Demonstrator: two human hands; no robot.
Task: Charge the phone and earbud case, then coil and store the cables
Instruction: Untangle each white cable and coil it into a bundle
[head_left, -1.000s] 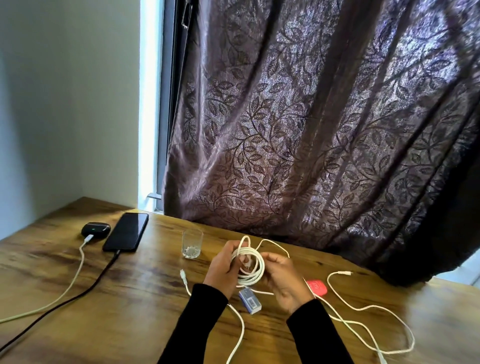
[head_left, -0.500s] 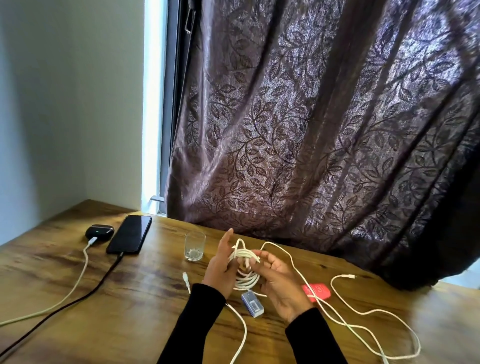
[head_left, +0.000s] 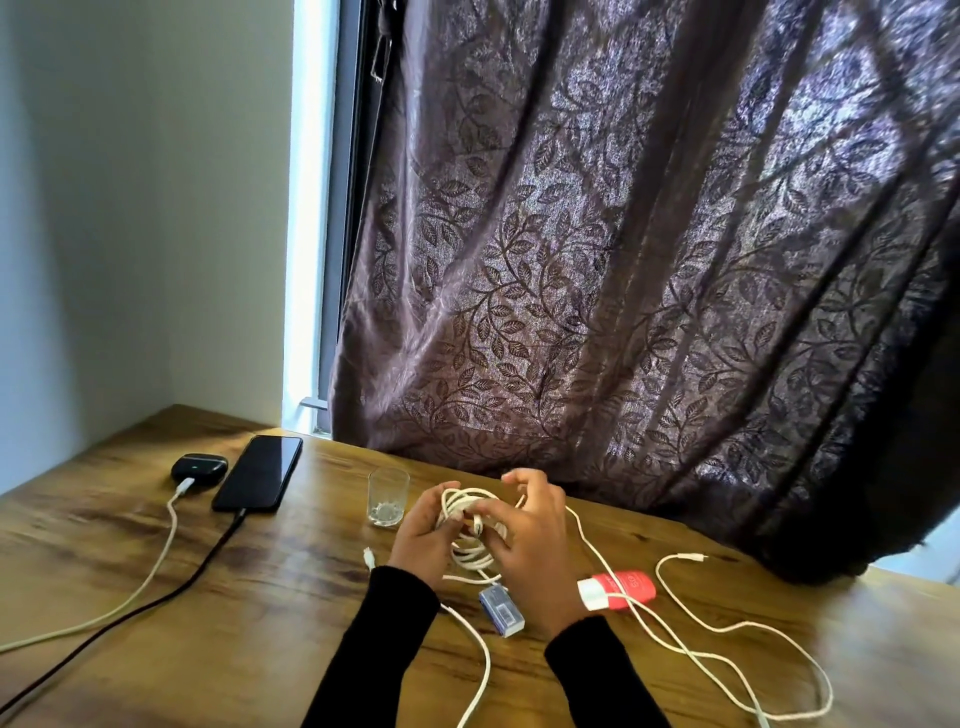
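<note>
- The left hand is gripping the white coil by its near side, fingers curled round the bundled loops, just as it was a second ago.
- The right hand is now arching over the coil with its fingers spread and hooked; half a second ago it was cupped palm-up beneath the loops, so it is apparently laying another turn across them.
- Whether the right fingers are actually pinching the strand I cannot tell; the coil is hiding their tips.
- The loose tail of white cable is trailing off to the right over the table, past the red gadget, with plenty still to wind in.
- The small blue device is lying below the hands.
- The phone and earbud case are sitting plugged in at far left, beyond the glass, so charging looks handled and coiling is the step in hand.
</note>
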